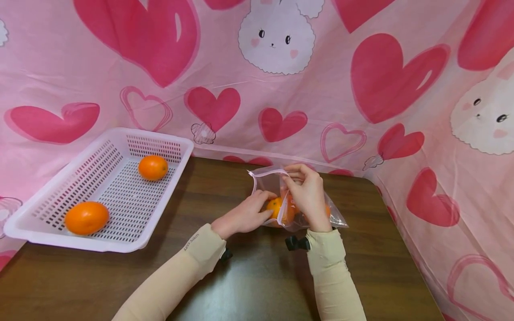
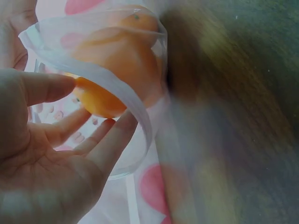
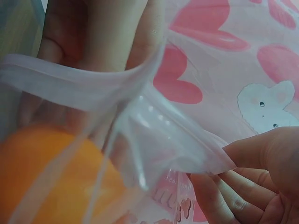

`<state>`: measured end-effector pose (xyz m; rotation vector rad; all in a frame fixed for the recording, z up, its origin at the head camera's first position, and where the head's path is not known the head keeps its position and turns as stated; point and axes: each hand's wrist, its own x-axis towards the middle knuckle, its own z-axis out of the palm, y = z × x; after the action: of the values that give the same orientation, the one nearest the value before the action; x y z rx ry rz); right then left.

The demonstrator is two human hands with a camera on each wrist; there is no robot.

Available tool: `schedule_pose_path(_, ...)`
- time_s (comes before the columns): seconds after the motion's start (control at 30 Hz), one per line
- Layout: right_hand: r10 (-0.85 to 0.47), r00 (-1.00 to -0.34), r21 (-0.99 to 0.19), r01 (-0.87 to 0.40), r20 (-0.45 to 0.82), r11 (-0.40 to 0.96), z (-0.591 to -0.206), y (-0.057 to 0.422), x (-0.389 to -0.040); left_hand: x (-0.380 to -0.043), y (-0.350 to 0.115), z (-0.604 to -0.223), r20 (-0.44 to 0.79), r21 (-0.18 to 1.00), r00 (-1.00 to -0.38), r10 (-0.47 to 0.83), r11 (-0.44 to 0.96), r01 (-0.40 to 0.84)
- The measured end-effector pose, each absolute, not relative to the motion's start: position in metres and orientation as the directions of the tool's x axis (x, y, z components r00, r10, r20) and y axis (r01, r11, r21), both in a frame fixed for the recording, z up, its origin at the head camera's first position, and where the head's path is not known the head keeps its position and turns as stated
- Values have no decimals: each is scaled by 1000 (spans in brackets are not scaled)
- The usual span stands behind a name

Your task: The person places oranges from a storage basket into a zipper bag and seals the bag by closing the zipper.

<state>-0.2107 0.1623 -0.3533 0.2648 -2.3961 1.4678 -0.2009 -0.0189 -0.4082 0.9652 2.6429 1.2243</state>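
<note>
A clear zip bag (image 1: 336, 217) with a pale pink closure strip lies on the table, its mouth spread toward the left. My right hand (image 1: 307, 191) pinches the bag's edge between thumb and fingers, plainly seen in the right wrist view. Reaching into the mouth, my left hand (image 1: 250, 213) holds an orange (image 2: 100, 100), its thumb on one side and fingertips on the other. More oranges (image 2: 117, 56) show through the film deeper in the bag. Part of the left fingers is hidden behind the fruit and strip.
At the left stands a white plastic basket (image 1: 92, 245) with slotted walls. Two oranges are in it, one near the front (image 1: 86, 218) and one near the back (image 1: 153, 168). A pink heart-patterned cloth (image 1: 225, 53) hangs behind and right of the brown wooden table (image 1: 249, 285).
</note>
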Motion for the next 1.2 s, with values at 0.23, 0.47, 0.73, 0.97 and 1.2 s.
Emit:
schedule_pose_path(0.23, -7, -934, -838, -323, 357, 440, -354, 161, -211, -202, -15, -412, 232, 684, -775, 587, 468, 559)
schedule_pose_path(0.47, -3, -931, -833, -327, 364, 446, -355, 161, -210, -206, -3, -422, 288, 672, -792, 538, 476, 567)
schedule_pose_path(0.73, -6, -934, -849, -329, 358, 414, -353, 161, -209, -207, 7, -431, 273, 696, -817, 508, 482, 532)
schedule_pose_path(0.97, -11, -938, -859, -323, 347, 398, -352, 162, -209, -209, 3, -425, 256, 720, -826, 502, 471, 510)
schedule_pose_path(1.2, 8, -935, -834, -314, 356, 454, -352, 163, -211, -209, -7, -416, 219, 742, -842, 494, 476, 472)
